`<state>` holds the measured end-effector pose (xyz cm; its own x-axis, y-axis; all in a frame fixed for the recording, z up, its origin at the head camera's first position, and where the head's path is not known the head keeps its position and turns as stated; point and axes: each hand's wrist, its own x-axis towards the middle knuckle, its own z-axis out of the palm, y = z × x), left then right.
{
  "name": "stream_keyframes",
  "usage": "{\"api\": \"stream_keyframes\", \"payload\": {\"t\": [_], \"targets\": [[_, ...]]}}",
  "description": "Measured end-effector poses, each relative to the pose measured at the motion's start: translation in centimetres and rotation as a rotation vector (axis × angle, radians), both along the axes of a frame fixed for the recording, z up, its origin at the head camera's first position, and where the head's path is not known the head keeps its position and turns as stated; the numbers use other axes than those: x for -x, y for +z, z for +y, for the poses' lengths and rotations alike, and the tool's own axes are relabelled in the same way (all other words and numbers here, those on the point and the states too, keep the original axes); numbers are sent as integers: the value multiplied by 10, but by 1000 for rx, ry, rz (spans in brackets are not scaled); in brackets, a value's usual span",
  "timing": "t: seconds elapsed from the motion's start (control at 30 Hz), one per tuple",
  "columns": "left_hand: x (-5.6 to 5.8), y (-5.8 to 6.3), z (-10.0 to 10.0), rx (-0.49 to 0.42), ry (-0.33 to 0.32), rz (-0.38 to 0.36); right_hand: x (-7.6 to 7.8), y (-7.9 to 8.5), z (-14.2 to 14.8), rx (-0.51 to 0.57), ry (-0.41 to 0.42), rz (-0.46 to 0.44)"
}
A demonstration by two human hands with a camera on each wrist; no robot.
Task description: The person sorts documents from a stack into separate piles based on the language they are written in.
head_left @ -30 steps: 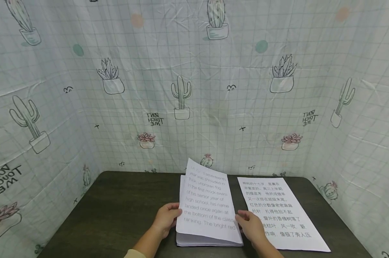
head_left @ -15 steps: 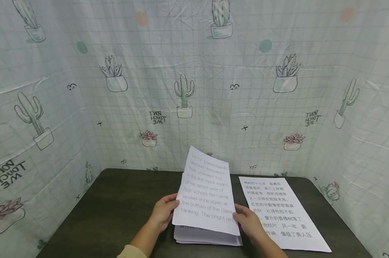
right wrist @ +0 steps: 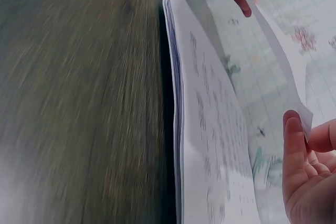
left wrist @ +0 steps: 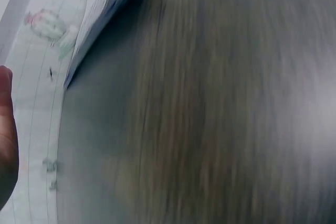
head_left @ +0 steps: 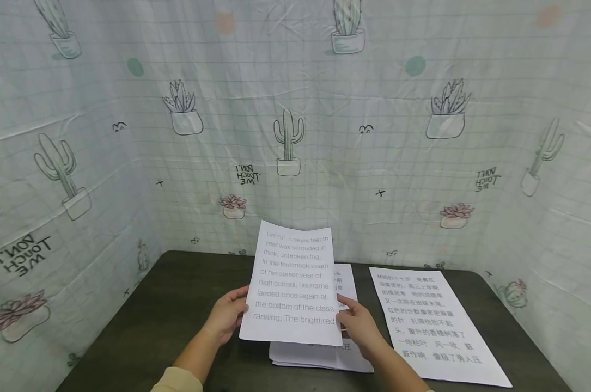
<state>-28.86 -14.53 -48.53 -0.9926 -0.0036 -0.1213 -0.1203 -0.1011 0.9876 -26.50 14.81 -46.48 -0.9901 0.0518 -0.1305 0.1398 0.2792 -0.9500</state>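
A sheet of paper with large English print (head_left: 292, 288) is held up between both hands in the head view. My left hand (head_left: 228, 316) pinches its left edge, thumb in front. The right edge is pinched by my right hand (head_left: 359, 325). In the right wrist view, the thumb and fingers of the right hand (right wrist: 312, 166) grip the sheet's edge (right wrist: 278, 45), which hangs apart from the stack. Partly hidden beneath it, a stack of paper (head_left: 320, 356) lies on the table, with Chinese print on top. Only a finger of the left hand (left wrist: 7, 135) shows in the left wrist view.
To the right on the dark table (head_left: 177, 305) lies another sheet with Chinese print (head_left: 422, 321), flat and slightly angled. A white curtain with cactus drawings (head_left: 315, 136) rises behind the table and along both sides.
The English sheet has lifted off the stack and shifted left with both hands, uncovering the Chinese-printed page below. The head view has turned slightly.
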Motion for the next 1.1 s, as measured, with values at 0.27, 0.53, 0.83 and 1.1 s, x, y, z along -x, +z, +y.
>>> {"api": "stream_keyframes", "payload": {"t": [0.27,0.53,0.83,1.1], "targets": [[-2,2,-36,37,89,-12,7,-2,-35,40,90,11],[-8,3,-72,101,139,-32,12,-3,-69,49,136,-15],[-12,0,-106,150,172,-55,14,-7,-106,117,172,-30],[-15,-1,-129,235,211,-94,13,-8,-133,136,176,-46]]}}
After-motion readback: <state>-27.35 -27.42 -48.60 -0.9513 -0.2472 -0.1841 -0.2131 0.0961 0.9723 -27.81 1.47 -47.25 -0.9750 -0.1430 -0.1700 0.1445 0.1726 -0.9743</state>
